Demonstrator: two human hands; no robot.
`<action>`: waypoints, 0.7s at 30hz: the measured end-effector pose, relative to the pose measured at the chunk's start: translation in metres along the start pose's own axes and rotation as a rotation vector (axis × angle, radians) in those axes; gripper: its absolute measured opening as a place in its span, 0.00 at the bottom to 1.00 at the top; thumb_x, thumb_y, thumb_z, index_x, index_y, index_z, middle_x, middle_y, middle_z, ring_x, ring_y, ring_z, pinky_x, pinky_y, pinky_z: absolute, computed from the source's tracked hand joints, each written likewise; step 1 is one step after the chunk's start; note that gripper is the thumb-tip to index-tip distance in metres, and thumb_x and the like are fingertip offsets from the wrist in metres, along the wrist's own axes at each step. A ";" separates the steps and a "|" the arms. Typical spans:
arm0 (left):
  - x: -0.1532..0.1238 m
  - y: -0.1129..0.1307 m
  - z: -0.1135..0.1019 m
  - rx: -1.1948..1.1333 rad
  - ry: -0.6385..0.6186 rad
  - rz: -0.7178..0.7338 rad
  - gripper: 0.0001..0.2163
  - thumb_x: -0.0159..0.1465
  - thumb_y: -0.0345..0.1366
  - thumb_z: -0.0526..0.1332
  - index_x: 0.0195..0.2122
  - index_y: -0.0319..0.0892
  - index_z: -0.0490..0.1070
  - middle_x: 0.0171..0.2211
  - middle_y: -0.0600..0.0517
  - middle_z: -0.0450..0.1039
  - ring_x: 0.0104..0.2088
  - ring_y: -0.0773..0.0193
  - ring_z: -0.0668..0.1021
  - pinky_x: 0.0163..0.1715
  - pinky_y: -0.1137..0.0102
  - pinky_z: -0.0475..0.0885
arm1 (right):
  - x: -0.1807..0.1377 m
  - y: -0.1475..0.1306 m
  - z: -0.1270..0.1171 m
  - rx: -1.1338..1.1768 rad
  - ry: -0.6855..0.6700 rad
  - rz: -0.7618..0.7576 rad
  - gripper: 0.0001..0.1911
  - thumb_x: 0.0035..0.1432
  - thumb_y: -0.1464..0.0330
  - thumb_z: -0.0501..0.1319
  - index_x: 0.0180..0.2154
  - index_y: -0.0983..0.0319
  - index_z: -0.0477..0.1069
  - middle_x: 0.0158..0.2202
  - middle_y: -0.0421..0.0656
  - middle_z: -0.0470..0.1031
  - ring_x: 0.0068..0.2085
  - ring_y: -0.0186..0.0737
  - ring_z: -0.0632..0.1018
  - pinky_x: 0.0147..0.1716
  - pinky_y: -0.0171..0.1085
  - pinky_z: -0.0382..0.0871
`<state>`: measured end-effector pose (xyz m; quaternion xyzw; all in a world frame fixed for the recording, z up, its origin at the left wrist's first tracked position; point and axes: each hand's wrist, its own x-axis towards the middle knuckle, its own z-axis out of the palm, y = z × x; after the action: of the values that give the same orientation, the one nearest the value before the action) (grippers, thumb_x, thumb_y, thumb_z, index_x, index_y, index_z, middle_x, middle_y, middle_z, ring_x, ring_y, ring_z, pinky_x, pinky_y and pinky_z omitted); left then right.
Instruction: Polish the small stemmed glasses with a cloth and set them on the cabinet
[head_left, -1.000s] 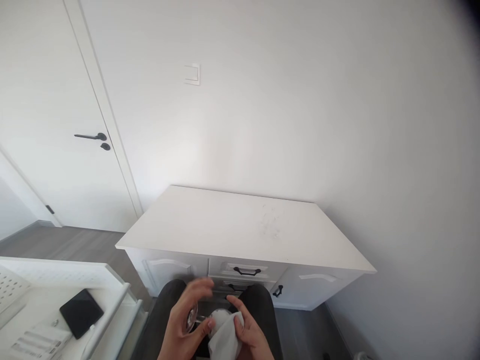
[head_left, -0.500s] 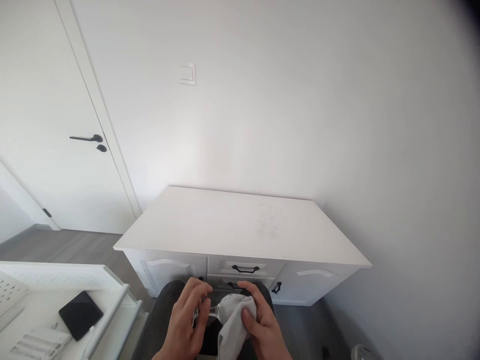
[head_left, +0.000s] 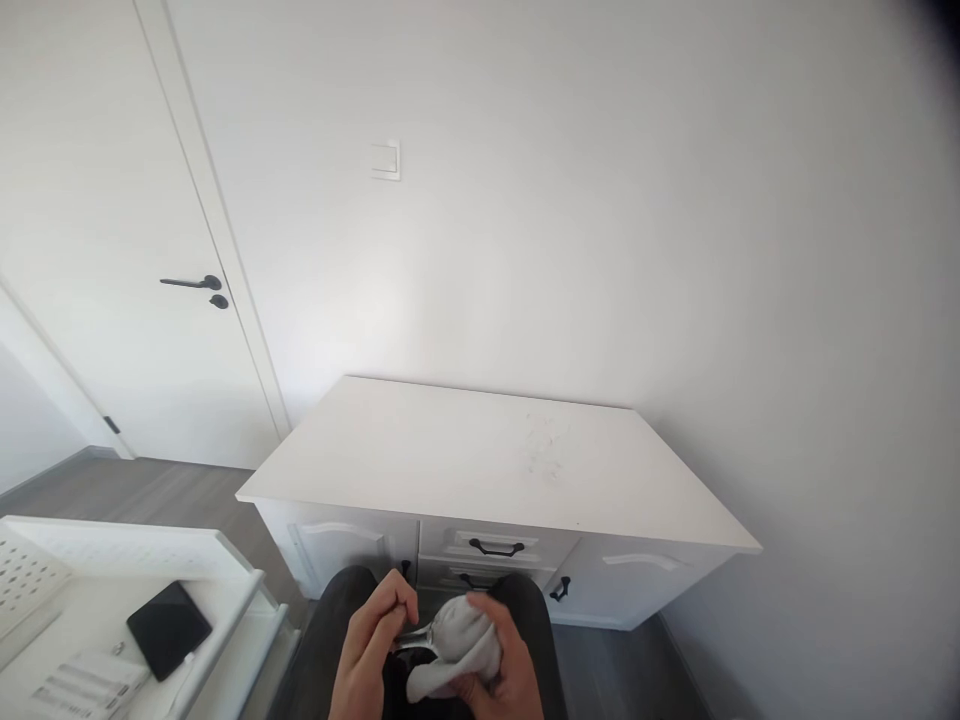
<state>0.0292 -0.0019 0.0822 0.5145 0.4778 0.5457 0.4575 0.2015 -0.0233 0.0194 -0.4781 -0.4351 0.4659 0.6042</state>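
Low in the view, above my lap, my right hand [head_left: 506, 660] is wrapped round a light grey cloth [head_left: 463, 638]. The cloth covers the wider end of a clear stemmed glass [head_left: 414, 638], so its bowl is hidden. My left hand [head_left: 371, 640] is closed at the other end of the glass, its fingers bent round the stem or foot. That end is mostly concealed by the fingers. One fold of cloth hangs down to the left below the glass.
A white cabinet [head_left: 420, 445] with faint marks on its top and black handles stands ahead against the wall. On the white desk [head_left: 82, 600] at left lie a black tablet [head_left: 169, 630] and a white printed box [head_left: 86, 685]. Behind is a white door [head_left: 97, 220].
My left hand has gone from loosely spread fingers to a closed grip at the glass's stem end. The cloth has shifted round the bowl in my right hand. The view has turned slightly.
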 end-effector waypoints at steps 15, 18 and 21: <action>0.011 -0.008 0.011 -0.099 0.116 -0.289 0.28 0.59 0.68 0.62 0.27 0.46 0.62 0.23 0.60 0.57 0.18 0.70 0.59 0.15 0.74 0.57 | 0.004 0.014 -0.028 -0.213 -0.308 -0.352 0.14 0.54 0.55 0.74 0.43 0.48 0.85 0.43 0.47 0.86 0.48 0.60 0.83 0.67 0.63 0.53; -0.001 0.003 0.016 0.026 0.086 0.030 0.21 0.68 0.56 0.61 0.28 0.46 0.66 0.27 0.55 0.63 0.27 0.63 0.68 0.28 0.70 0.68 | 0.006 0.000 -0.027 -0.114 -0.145 -0.187 0.19 0.59 0.51 0.70 0.48 0.51 0.83 0.47 0.48 0.85 0.49 0.58 0.82 0.61 0.57 0.66; -0.013 0.008 0.020 0.032 0.071 0.283 0.19 0.72 0.50 0.56 0.27 0.46 0.66 0.28 0.54 0.62 0.29 0.62 0.67 0.31 0.69 0.67 | 0.001 -0.017 -0.022 0.035 0.020 0.073 0.25 0.64 0.47 0.64 0.54 0.55 0.78 0.50 0.50 0.82 0.49 0.56 0.81 0.50 0.48 0.75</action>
<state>0.0499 -0.0150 0.0890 0.5642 0.4250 0.6150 0.3504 0.2256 -0.0276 0.0324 -0.4877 -0.4032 0.4903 0.5994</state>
